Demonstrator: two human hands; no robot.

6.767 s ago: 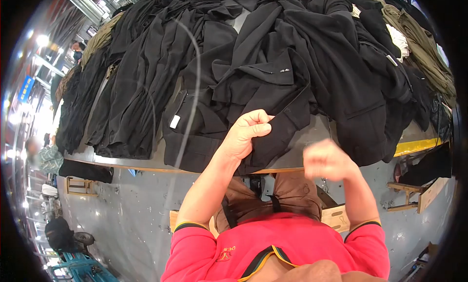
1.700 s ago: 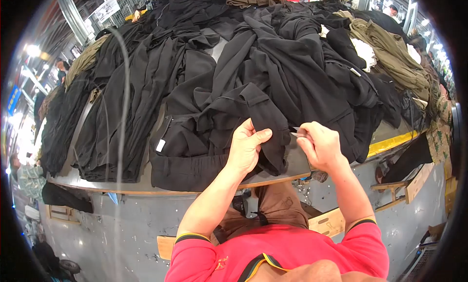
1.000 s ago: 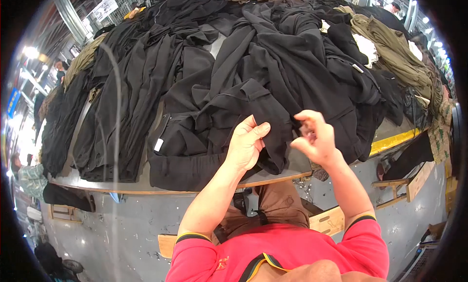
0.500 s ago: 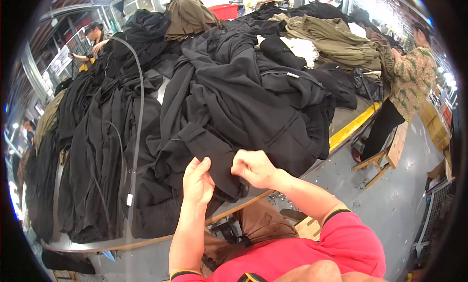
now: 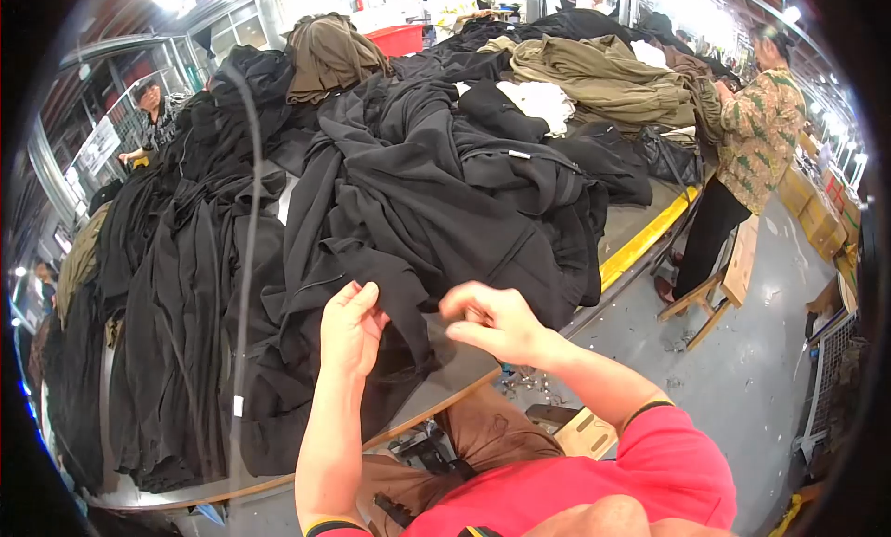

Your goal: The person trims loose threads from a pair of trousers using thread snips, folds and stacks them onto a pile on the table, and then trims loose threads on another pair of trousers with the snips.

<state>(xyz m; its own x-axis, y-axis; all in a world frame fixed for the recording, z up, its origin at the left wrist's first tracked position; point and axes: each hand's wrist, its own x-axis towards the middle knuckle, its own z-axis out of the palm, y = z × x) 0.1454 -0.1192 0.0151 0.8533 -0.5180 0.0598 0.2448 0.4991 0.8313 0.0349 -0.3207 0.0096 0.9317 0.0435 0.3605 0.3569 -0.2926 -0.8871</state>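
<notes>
Across the middle of the shop floor sprawls a worktable [image 5: 452,381], a yellow strip [image 5: 647,243] along its far-right edge, and it's nearly smothered by a heap of black garments [image 5: 399,156], loosely overlapped, the nearest drooping toward the front edge, probably so the wearer can reach them from this side. Beyond, olive garments [image 5: 599,68] form their own pile, perhaps sorted by colour, with a co-worker in a leaf-patterned shirt [image 5: 763,119] standing at that end. Further back, a bunched brown garment [image 5: 332,59] sits just before a red bin [image 5: 399,41]. Now in close: one black garment [image 5: 401,296] lies at the near edge, part of it drawn up between the two hands. The left hand [image 5: 353,333] has thumb and forefinger pinched on its border, the cloth running off toward the right hand, a hold that seems meant to keep that stretch steady. The right hand [image 5: 497,325] hovers just beside the cloth, fingers curled, thumb apart, a touch blurred; whether anything sits inside them, I can't make out. Smallest of all, a white label [image 5: 238,406] shows low on the left, well apart from both hands.
</notes>
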